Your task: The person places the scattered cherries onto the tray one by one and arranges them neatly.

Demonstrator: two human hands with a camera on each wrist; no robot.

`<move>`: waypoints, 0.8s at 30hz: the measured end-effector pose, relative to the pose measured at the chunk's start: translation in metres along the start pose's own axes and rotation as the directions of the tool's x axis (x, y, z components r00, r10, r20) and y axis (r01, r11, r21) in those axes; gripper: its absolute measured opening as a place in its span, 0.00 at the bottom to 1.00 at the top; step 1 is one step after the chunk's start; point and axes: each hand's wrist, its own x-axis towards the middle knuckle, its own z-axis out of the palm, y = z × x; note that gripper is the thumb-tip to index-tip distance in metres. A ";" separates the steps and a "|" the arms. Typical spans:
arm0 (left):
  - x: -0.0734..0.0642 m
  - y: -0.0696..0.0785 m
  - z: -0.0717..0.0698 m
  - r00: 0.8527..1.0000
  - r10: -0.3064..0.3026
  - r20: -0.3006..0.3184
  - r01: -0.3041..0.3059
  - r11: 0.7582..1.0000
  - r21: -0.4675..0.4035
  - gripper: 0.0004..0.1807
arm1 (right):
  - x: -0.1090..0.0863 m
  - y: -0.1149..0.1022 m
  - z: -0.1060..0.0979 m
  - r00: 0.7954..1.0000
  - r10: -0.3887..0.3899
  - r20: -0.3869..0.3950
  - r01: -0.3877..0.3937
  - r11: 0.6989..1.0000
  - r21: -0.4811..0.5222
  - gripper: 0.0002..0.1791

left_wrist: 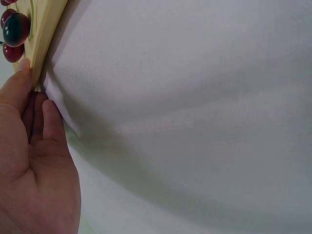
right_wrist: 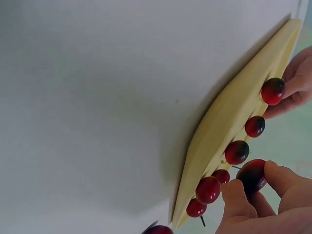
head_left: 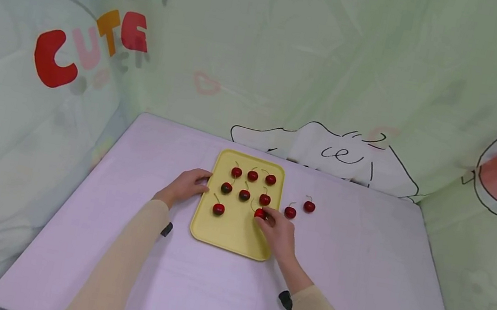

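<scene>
A yellow tray [head_left: 225, 234] lies on the table, bearing cherries with thin stems. My left hand [head_left: 185, 186] grips its left edge; the left wrist view shows the thumb [left_wrist: 18, 80] on the rim and the other fingers curled below it. Between thumb and fingertips, my right hand [head_left: 282, 234] pinches a dark red cherry [right_wrist: 252, 176] close over the tray's right side. Behind it, three cherries form the far row and three the middle row. Level with the held one, a single cherry [head_left: 218, 209] sits at the tray's left.
Just right of the tray, a cherry [head_left: 290, 212] and another cherry [head_left: 309, 206] lie on the pale lilac tabletop [head_left: 359, 261]. A printed cloth [head_left: 267, 43] hangs behind the table and along both sides. A dark band shows at each wrist.
</scene>
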 end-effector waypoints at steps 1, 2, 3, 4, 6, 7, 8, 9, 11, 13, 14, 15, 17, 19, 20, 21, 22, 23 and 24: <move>0.000 0.000 0.000 1.000 0.002 -0.001 -0.002 1.000 0.001 0.28 | 0.001 0.000 0.003 1.000 0.002 0.004 -0.002 1.000 -0.005 0.22; 0.000 -0.001 0.000 1.000 0.005 -0.002 -0.005 1.000 -0.001 0.28 | 0.002 0.000 0.006 1.000 -0.003 0.008 0.003 1.000 -0.014 0.22; 0.001 -0.001 0.000 1.000 0.006 -0.002 -0.006 1.000 -0.002 0.28 | 0.003 0.000 0.009 1.000 -0.005 0.012 0.005 1.000 -0.018 0.22; 0.001 -0.001 0.000 1.000 0.003 -0.002 -0.003 1.000 -0.005 0.28 | 0.004 0.000 0.011 1.000 -0.009 0.016 0.010 1.000 -0.020 0.22; 0.001 -0.002 0.000 1.000 0.001 -0.002 -0.001 1.000 -0.006 0.28 | 0.005 -0.002 0.015 1.000 -0.014 0.024 0.015 0.999 -0.029 0.22; 0.001 -0.002 0.000 1.000 -0.001 -0.002 0.001 1.000 -0.005 0.28 | 0.005 -0.003 0.017 0.999 -0.017 0.028 0.018 1.000 -0.025 0.22; 0.001 -0.001 0.000 1.000 -0.001 -0.001 0.001 1.000 -0.005 0.28 | 0.006 -0.004 0.019 0.999 -0.020 0.033 0.021 0.999 -0.030 0.22; 0.001 -0.001 0.000 1.000 -0.001 -0.001 0.001 1.000 -0.004 0.28 | 0.006 -0.005 0.021 0.999 -0.021 0.036 0.022 0.999 -0.032 0.22; 0.001 0.000 0.000 1.000 0.004 -0.001 -0.004 1.000 0.000 0.28 | 0.007 -0.007 0.024 0.999 -0.023 0.046 0.025 0.999 -0.040 0.22; 0.001 0.000 0.000 1.000 0.006 -0.001 -0.006 1.000 0.008 0.28 | 0.008 -0.008 0.028 0.998 -0.028 0.055 0.030 0.998 -0.047 0.21; 0.001 0.000 0.000 1.000 0.009 -0.001 -0.009 1.000 0.012 0.28 | 0.008 -0.008 0.030 0.998 -0.029 0.060 0.032 0.998 -0.054 0.21; 0.001 0.000 0.000 1.000 0.010 -0.002 -0.010 1.000 0.016 0.28 | 0.009 -0.009 0.032 0.997 -0.030 0.064 0.034 0.998 -0.056 0.20; 0.001 0.000 0.000 1.000 0.010 -0.003 -0.010 1.000 0.020 0.28 | 0.009 -0.010 0.035 0.997 -0.028 0.072 0.032 0.998 -0.055 0.19; 0.001 0.000 0.000 1.000 0.007 -0.003 -0.007 1.000 0.014 0.28 | 0.009 -0.011 0.038 0.997 -0.030 0.077 0.034 0.998 -0.058 0.18; 0.001 -0.001 0.000 1.000 0.006 -0.004 -0.006 1.000 0.013 0.28 | 0.009 -0.012 0.039 0.997 -0.028 0.078 0.032 0.998 -0.057 0.18; 0.001 -0.001 0.000 1.000 0.005 -0.003 -0.005 1.000 0.010 0.28 | 0.009 -0.013 0.040 0.996 -0.035 0.077 0.040 0.998 -0.058 0.18; 0.001 -0.001 0.001 1.000 0.004 -0.002 -0.004 1.000 0.008 0.28 | 0.009 -0.013 0.041 0.996 -0.036 0.076 0.041 0.997 -0.060 0.17; 0.002 -0.001 0.001 1.000 0.001 -0.002 -0.001 1.000 0.004 0.28 | 0.009 -0.013 0.042 0.997 -0.037 0.074 0.042 0.997 -0.064 0.17; 0.002 -0.001 0.001 1.000 -0.004 -0.003 0.004 1.000 0.001 0.28 | 0.009 -0.013 0.043 0.997 -0.042 0.071 0.047 0.996 -0.071 0.17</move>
